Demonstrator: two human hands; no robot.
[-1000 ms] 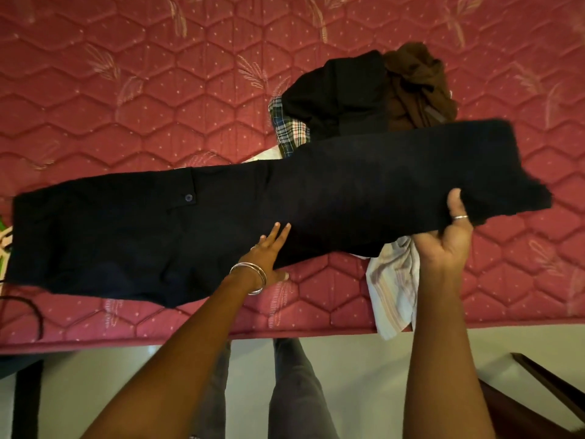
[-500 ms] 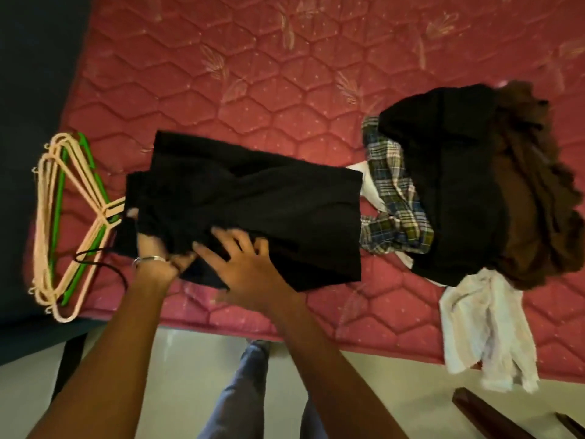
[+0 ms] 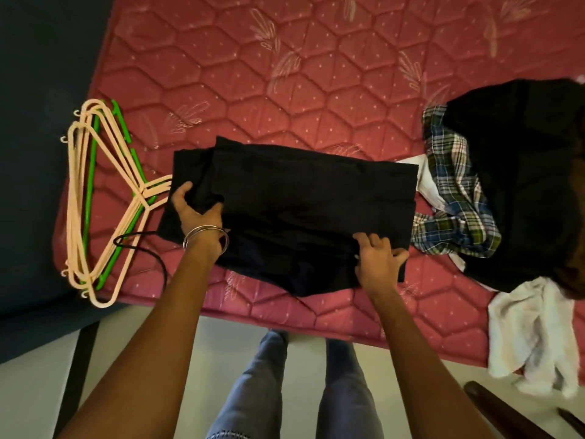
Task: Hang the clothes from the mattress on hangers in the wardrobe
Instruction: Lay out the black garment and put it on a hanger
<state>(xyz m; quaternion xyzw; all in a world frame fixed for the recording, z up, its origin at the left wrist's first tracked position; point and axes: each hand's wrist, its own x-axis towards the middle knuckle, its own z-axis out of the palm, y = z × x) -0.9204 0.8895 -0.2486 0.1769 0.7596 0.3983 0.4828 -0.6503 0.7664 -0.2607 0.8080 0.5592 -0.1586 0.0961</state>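
**Folded trousers lie crosswise on the mattress, both hands on them**

From my remote seat I look down the two arms onto the red quilted mattress (image 3: 285, 74). The black trousers (image 3: 300, 201) lie folded on its near part, between the hangers on the left and the clothes heap on the right. Their long axis runs left to right, roughly along the near mattress edge; the right end is a straight, square edge, the left end is bunched and uneven (I cannot tell which end is the waist).

The left hand (image 3: 198, 210) grips the bunched left end, thumb and fingers curled round a fold of the cloth; two thin bangles (image 3: 205, 237) sit on that wrist. The right hand (image 3: 378, 261) is at the near right corner, fingers bent over the near edge and pinching the cloth there.

The hangers (image 3: 95, 198), pale peach ones with a green one among them, are stacked flat at the left mattress edge, their hook ends pointing right and touching or running under the trousers' left end. A thin black cord (image 3: 142, 248) loops just beside them, near the left wrist.

On the right, the heap holds a plaid shirt (image 3: 456, 198) just beside the trousers' right end, a large black garment (image 3: 519, 185) beyond it, and a white cloth (image 3: 535, 331) hanging over the near edge. Below, I see the person's legs in grey-blue jeans (image 3: 253, 384) standing on a pale floor.
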